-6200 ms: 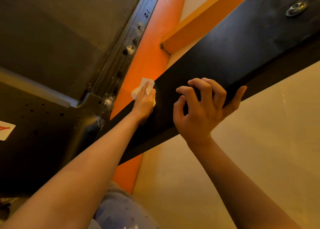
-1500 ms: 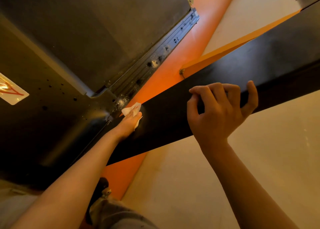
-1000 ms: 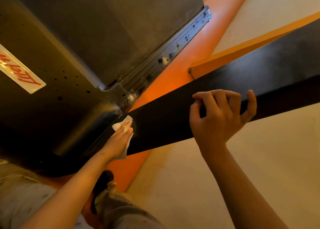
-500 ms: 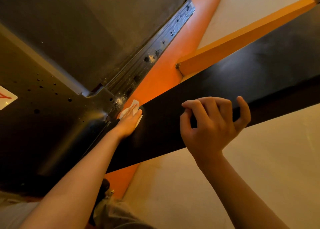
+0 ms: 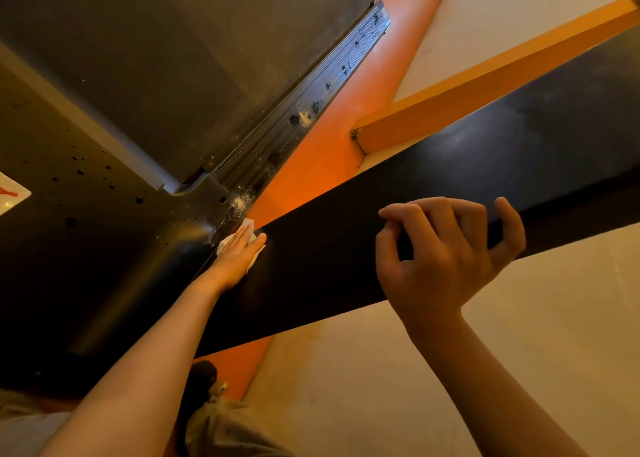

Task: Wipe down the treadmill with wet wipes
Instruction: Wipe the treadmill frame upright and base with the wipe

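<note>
The treadmill's black upright bar point(image 5: 467, 183) runs from lower left to upper right across the view. My left hand point(image 5: 239, 256) lies flat with straight fingers on the bar's lower end, pressing a white wet wipe point(image 5: 254, 249) against it; only the wipe's edges show round my fingers. My right hand point(image 5: 446, 256) is higher up the bar, with fingers curled over its far edge and the thumb hooked round the near edge. The dark belt point(image 5: 180, 62) and the ribbed side rail point(image 5: 301, 110), speckled with dust, lie at the upper left.
The black motor cover point(image 5: 86, 235) with a white and red sticker point(image 5: 8, 195) fills the left. An orange floor strip point(image 5: 332, 152) and an orange beam point(image 5: 485, 89) lie beyond the bar, cream floor point(image 5: 381, 370) below it. My knee point(image 5: 228, 432) shows at the bottom.
My left hand has slid the wipe along the bar's lower end, down towards the base and back up a little. My right hand has kept its grip on the bar.
</note>
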`<state>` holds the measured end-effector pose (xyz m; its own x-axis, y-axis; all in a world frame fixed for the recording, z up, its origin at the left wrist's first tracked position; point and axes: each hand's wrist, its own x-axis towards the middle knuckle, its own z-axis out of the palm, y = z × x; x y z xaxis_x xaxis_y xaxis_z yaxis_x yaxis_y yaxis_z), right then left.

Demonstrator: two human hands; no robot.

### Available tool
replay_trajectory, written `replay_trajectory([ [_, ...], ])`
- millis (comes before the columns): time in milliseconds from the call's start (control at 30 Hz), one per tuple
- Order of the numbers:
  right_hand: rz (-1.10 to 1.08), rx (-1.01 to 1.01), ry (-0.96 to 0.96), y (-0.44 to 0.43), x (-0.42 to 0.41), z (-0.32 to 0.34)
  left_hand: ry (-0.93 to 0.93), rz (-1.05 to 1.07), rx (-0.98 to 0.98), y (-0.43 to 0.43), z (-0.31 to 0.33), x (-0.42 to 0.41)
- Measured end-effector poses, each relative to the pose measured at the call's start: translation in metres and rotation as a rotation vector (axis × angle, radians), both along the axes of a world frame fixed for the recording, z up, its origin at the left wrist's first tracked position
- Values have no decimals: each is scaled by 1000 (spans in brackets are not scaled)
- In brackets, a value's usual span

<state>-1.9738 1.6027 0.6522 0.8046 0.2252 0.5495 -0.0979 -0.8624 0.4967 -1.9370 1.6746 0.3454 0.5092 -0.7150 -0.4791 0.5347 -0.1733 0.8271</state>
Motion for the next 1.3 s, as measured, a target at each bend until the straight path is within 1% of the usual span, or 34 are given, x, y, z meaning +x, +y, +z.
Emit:
replay_trajectory([
  [100,5,-1,4,0,-1,0,120,39,38,8,-17,-8],
  [167,9,1,7,0,-1,0,148,50,67,13,-29,-14],
  [267,6,-3,11,-1,-1,0,158,51,54,14,-35,-15],
  [400,15,5,9,0,0,0,145,51,55,11,-17,-11],
  [467,18,8,7,0,0,0,141,67,17,10,0,-10],
  [633,19,13,7,0,0,1,5,28,-145,7,56,-5],
  [733,23,16,10,0,1,1,-138,56,-153,7,68,-12],
  [767,21,15,9,0,1,1,-142,55,-158,8,66,-13],
  [867,15,9,6,1,1,0,-54,57,-157,15,49,-16],
  [1067,23,-7,2,-2,-1,0,107,120,-26,39,-5,-41],
  [1167,34,-13,16,-3,-1,0,220,144,41,49,-12,-50],
  [1300,43,-4,23,-2,-1,0,301,204,37,59,-10,-62],
])
